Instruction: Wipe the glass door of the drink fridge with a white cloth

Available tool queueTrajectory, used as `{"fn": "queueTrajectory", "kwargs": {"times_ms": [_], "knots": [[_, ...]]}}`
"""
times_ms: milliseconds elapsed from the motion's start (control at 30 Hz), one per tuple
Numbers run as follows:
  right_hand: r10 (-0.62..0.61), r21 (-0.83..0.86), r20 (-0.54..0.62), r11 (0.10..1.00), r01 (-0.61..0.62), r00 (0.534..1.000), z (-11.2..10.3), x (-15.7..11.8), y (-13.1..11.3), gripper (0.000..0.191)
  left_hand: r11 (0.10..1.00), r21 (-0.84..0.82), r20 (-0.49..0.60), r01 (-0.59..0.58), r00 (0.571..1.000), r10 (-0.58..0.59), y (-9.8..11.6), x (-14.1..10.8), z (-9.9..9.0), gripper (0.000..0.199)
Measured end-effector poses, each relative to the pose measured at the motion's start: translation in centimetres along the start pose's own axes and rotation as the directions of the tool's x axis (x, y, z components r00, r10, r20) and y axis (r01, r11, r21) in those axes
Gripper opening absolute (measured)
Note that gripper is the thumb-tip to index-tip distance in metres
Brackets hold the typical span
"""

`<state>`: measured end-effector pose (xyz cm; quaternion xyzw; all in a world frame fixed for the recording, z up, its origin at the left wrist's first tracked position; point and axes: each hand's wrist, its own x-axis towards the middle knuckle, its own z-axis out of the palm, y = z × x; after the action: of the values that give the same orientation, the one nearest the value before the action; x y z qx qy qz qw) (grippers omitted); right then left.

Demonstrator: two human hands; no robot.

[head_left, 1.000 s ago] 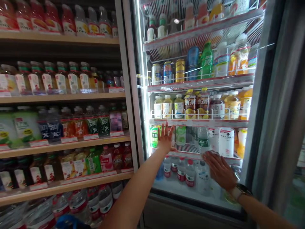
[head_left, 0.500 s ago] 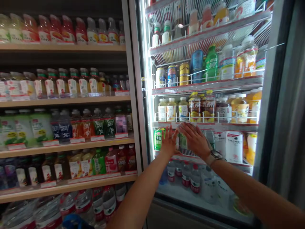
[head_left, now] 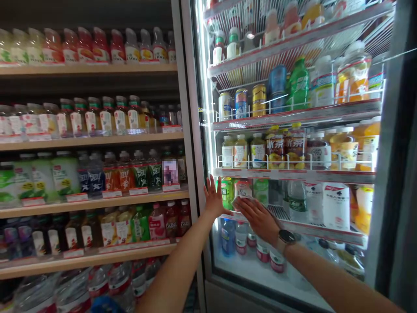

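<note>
My left hand (head_left: 213, 201) is open, its fingers spread against the left edge of the closed glass door (head_left: 254, 274) of a drinks fridge. To its right, my right hand (head_left: 259, 219) lies flat with fingers together, pressing a white cloth (head_left: 239, 200) to the glass; most of the cloth is under the fingers. A dark watch (head_left: 286, 237) is on the right wrist. Behind the glass, near the hands, stand a green tea bottle (head_left: 225, 191), a bottle with a red-and-white label (head_left: 243, 188) and a clear bottle with a green label (head_left: 297, 203).
Inside the fridge are wire shelves with cans (head_left: 259, 100), a green soda bottle (head_left: 299, 84) and several juice bottles. Left of the door, an open wooden shelf unit (head_left: 130, 140) holds rows of drinks. Packs of bottled water (head_left: 71, 287) sit at the bottom left.
My right hand has slid down and slightly left on the glass with the white cloth. My left hand has moved left, towards the door's edge. The view has shifted a little.
</note>
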<state>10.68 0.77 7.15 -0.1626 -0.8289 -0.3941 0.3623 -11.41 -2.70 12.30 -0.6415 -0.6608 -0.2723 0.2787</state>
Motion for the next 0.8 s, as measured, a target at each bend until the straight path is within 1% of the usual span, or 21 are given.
{"fn": "queueTrajectory", "kwargs": {"times_ms": [67, 133, 200, 267, 367, 467, 567, 633, 733, 800], "knots": [[-0.073, 0.023, 0.014, 0.997, 0.073, 0.997, 0.9, -1.4, -1.3, 0.078, 0.999, 0.032, 0.0, 0.0, 1.0, 0.0, 0.2, 0.1, 0.2, 0.161], [-0.121, 0.03, 0.012, 0.992, 0.12, 0.993, 1.4, -2.4, -2.0, 0.081, 0.998, 0.059, -0.003, 0.002, 1.0, -0.002, 0.3, 0.1, 0.4, 0.16], [-0.158, 0.029, 0.01, 0.987, 0.158, 0.987, 1.5, -2.8, -1.9, 0.081, 0.997, 0.075, -0.002, 0.005, 1.0, -0.005, 0.3, 0.1, 0.5, 0.16], [-0.184, 0.028, 0.001, 0.982, 0.184, 0.983, 1.1, -2.2, -1.1, 0.08, 0.997, 0.082, 0.005, 0.002, 1.0, -0.002, 0.3, 0.1, 0.4, 0.159], [-0.182, 0.013, -0.017, 0.983, 0.183, 0.983, -0.4, 0.5, 1.1, 0.074, 0.997, 0.08, 0.017, 0.0, 1.0, -0.001, 0.3, 0.1, 0.3, 0.16], [-0.164, -0.021, -0.038, 0.986, 0.163, 0.986, -2.5, 4.5, 3.8, 0.066, 0.998, 0.068, 0.033, 0.008, 0.999, -0.01, 0.4, 0.1, 0.1, 0.162], [-0.095, -0.042, -0.073, 0.995, 0.092, 0.993, -4.4, 8.5, 6.1, 0.064, 0.998, 0.065, 0.043, 0.015, 0.999, -0.018, 0.5, 0.1, -0.2, 0.161], [-0.013, -0.043, -0.102, 0.999, 0.009, 0.995, -5.1, 10.5, 7.1, 0.062, 0.998, 0.064, 0.04, 0.015, 0.999, -0.018, 0.5, 0.1, -0.3, 0.161], [0.093, -0.032, -0.133, 0.995, -0.098, 0.987, -5.3, 11.8, 7.3, 0.062, 0.998, 0.056, 0.045, 0.013, 0.999, -0.016, 0.4, 0.0, -0.4, 0.16], [0.102, -0.02, -0.12, 0.994, -0.105, 0.988, -4.9, 11.5, 6.8, 0.066, 0.998, 0.056, 0.053, 0.016, 0.998, -0.019, 0.3, 0.0, -0.3, 0.159]]}}
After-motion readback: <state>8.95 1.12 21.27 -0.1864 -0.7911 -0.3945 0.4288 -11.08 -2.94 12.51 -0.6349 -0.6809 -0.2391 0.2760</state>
